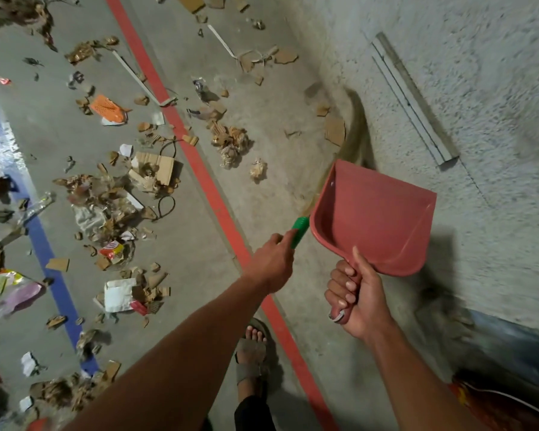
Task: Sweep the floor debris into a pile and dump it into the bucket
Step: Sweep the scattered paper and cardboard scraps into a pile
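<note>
My left hand [273, 262] grips the green handle of a broom [300, 231]. Its straw bristles [357, 132] are blurred, down on the concrete floor beside the wall. My right hand [355, 293] holds a red dustpan [377, 213] by its handle, raised off the floor with nothing in its tray. Debris [112, 200] of torn cardboard, paper and plastic wrappers lies scattered over the floor to the left. More cardboard scraps [231, 141] lie right of the red line, near the bristles. No bucket is in view.
A red painted line [199, 169] and a blue line [47, 253] run diagonally over the floor. A rough plastered wall [479, 88] with a grey conduit [414, 98] rises on the right. My sandalled foot [252, 353] stands beside the red line. A red object [495, 405] sits at the lower right.
</note>
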`<state>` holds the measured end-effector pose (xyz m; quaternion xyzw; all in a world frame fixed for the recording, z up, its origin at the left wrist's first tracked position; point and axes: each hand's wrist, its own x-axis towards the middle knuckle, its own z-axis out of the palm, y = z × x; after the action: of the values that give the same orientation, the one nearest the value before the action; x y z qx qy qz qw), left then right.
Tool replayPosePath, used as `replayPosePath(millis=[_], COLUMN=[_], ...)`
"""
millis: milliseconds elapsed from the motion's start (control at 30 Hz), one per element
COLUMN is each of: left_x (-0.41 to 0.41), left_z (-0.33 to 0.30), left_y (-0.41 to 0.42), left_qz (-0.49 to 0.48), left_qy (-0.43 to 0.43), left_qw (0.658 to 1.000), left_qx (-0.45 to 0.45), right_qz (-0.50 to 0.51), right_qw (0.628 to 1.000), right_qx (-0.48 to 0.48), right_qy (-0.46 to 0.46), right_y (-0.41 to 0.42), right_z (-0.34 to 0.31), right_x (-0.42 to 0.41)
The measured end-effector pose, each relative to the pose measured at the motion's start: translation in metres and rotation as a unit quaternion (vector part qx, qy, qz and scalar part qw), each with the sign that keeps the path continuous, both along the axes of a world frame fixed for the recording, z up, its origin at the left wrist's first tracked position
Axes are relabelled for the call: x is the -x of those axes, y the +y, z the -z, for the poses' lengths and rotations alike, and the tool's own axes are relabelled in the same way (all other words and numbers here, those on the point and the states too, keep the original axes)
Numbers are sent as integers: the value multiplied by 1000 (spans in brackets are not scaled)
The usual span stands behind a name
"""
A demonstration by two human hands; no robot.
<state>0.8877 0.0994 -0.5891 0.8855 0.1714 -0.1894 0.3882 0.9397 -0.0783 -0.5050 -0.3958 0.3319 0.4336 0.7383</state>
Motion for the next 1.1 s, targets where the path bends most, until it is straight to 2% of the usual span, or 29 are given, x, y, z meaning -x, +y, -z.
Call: replayPosePath(millis=[100, 167, 267, 433, 533, 633, 733, 800, 867, 967, 1033, 1100], left_x=[-32, -41, -29, 21, 37, 35, 24, 24, 33, 62, 78, 88], left_z=[19, 26, 23, 0, -9, -10, -1, 11, 21, 26, 18, 6], left_y=[-4, 1, 5, 1, -10, -26, -30, -19, 1, 32, 44, 46], left_qz=[19, -64, -186, -301, -276, -187, -103, -104, -177, -327, -370, -379], left_qy=[59, 89, 74, 48, 15, 12, 47, 88, 115, 122, 118, 96], left_qw=[998, 994, 980, 952, 961, 982, 994, 990, 977, 937, 920, 918], left_qx=[-3, 22, 22, 11, 1, 5, -10, -19, -18, -23, -44, -61], right_qz=[0, -6, -5, 21, 14, 2, -13, -21, -29, -41, -42, -44], right_qw=[1000, 1000, 1000, 999, 1000, 1000, 1000, 1000, 1000, 999, 999, 999], right_qx=[12, 13, 12, 5, 2, 8, 13, 12, 4, -1, -7, -18], right_qy=[-1, 2, 11, 27, 24, 10, 3, 3, 7, 15, 18, 23], right_y=[-17, -25, -33, -31, -31, -33, -32, -31, -28, -19, -13, -7], right_z=[9, 14, 18, 5, -1, -2, 2, 8, 13, 17, 16, 15], right_x=[5, 12, 26, 43, 43, 37, 35, 36, 38, 46, 49, 51])
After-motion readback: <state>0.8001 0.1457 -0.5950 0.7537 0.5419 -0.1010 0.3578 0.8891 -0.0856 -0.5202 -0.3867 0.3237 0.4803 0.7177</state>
